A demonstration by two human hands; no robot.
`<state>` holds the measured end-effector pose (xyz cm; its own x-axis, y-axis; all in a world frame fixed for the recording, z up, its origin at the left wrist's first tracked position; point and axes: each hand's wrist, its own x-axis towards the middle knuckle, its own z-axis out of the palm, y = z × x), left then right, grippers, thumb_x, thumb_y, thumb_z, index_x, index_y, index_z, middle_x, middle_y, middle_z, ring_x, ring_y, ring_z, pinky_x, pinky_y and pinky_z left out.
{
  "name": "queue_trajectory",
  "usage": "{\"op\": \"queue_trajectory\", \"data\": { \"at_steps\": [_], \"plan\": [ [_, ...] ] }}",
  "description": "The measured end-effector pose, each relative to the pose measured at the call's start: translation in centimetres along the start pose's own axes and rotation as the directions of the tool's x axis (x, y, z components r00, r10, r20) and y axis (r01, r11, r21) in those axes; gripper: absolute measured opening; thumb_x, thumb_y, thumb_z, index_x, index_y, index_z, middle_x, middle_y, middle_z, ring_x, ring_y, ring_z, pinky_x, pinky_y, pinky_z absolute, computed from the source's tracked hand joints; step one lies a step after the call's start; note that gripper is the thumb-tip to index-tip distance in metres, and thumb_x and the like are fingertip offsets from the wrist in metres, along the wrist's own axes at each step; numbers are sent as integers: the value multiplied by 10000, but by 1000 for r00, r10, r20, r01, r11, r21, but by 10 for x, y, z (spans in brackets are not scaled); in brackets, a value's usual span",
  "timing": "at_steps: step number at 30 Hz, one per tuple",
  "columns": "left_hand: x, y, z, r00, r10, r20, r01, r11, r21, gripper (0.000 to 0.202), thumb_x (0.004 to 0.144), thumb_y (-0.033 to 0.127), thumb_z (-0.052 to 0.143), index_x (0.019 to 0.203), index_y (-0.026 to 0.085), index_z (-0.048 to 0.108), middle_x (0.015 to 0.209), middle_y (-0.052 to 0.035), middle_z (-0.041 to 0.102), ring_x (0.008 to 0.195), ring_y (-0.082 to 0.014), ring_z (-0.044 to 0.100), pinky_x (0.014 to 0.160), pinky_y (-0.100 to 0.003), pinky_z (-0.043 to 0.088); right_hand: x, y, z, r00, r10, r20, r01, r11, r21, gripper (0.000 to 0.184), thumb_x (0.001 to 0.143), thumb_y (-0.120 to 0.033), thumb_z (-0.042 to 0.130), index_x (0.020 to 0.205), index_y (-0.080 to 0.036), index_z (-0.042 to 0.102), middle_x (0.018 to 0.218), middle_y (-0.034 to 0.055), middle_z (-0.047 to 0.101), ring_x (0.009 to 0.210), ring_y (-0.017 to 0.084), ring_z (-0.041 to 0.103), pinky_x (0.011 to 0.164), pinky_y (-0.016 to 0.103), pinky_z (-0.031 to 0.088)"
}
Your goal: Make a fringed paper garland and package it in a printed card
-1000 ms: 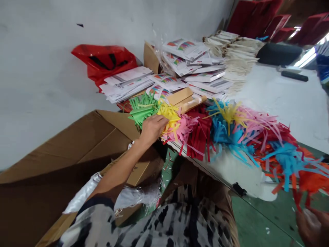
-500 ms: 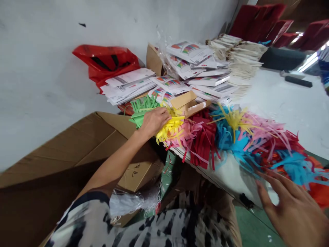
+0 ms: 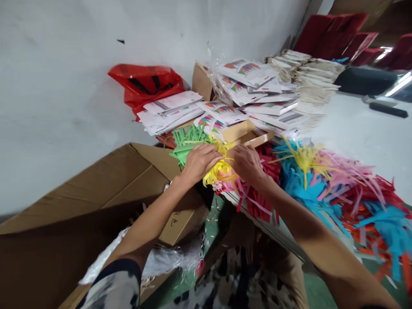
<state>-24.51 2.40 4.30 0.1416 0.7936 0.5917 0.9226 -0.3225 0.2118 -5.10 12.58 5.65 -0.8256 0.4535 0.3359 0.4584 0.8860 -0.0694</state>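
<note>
My left hand (image 3: 202,161) is closed on a yellow paper tassel (image 3: 219,175) at the table's near edge. From the other side, my right hand (image 3: 246,164) reaches over with curled fingers pinching the same yellow fringe; its fingertips are partly hidden. Green paper tassels (image 3: 189,136) lie just behind my left hand. Pink fringe (image 3: 225,185) shows below the yellow strips. Dark red tassels (image 3: 257,207) stick out under my right forearm. Farther right lie blue tassels (image 3: 305,193) with a loose yellow tassel (image 3: 305,159) on top.
A large open cardboard box (image 3: 106,180) stands at the left, with clear plastic (image 3: 164,259) by it. Behind the tassels are printed white packets (image 3: 247,73), a red bag (image 3: 151,83) and stacked cream bundles (image 3: 317,77). Orange fringe (image 3: 350,223) hangs near the right edge.
My right hand has moved left from the blue and orange tassels to the yellow one. My left hand stays on the yellow tassel. The view has shifted slightly.
</note>
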Motion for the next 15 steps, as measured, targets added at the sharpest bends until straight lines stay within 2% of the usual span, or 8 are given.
{"op": "queue_trajectory", "data": {
  "at_steps": [2,5,9,12,15],
  "plan": [
    [-7,3,-3,984,-100,-145,88,992,-87,294,1088,408,528,1105,240,768,1051,-79,735,1000,-214,690,882,-364,541,4,4,-1,999,-32,6,32,999,25,181,1020,-257,614,933,-183,754,960,87,768,931,241,650,826,376,349],
    [-19,9,-6,910,-285,-302,216,946,-243,263,1085,359,546,1086,215,766,1051,-75,744,1002,-197,698,889,-340,547,5,12,-6,994,-104,35,101,991,83,192,1002,-267,663,871,-197,786,885,57,781,867,216,666,799,364,339],
    [-37,19,0,836,-462,-297,346,863,-369,234,1062,380,586,1035,210,745,985,-52,739,932,-183,691,851,-314,557,6,20,-8,985,-166,45,154,966,207,200,1012,-302,666,913,-222,822,898,44,803,848,202,690,775,337,371],
    [-47,23,11,801,-526,-285,391,821,-417,205,1040,386,613,1053,201,702,980,-45,713,913,-175,686,857,-309,567,7,24,-7,993,-116,12,106,940,325,202,1012,-321,661,951,-226,829,914,41,815,842,200,713,759,313,431],
    [-50,21,21,785,-553,-280,403,798,-447,179,1023,366,628,1068,198,669,993,-42,700,920,-173,692,896,-324,575,7,24,-6,996,-69,-56,86,901,426,220,1005,-351,657,956,-236,838,955,45,827,870,212,745,779,317,499]
  ]
}}
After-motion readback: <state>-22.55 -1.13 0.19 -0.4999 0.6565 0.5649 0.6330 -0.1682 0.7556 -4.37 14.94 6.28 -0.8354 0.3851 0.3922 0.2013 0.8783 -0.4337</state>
